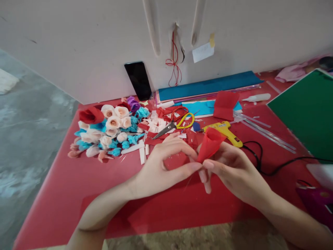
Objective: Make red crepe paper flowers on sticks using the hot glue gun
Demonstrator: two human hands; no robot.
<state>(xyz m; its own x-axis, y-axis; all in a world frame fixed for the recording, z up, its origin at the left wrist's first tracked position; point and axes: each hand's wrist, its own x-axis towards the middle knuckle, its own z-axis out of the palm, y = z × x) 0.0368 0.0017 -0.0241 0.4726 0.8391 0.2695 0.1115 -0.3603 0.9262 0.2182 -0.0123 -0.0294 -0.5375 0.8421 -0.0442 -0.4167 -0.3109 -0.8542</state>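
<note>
A red crepe paper flower, rolled into a cone with its wider end up, is held between both hands above the table. My left hand pinches its narrow base from the left with thumb and fingers. From the right, my right hand grips the same base, its thumb in front and fingers behind. Just beyond the hands lie scissors with yellow and red handles, and a yellow glue gun whose front is partly hidden by the paper flower.
Finished paper flowers in white, blue and red crowd the left. Paper scraps lie behind the hands. A phone leans on the wall. Glue sticks, a black cord and a green board occupy the right.
</note>
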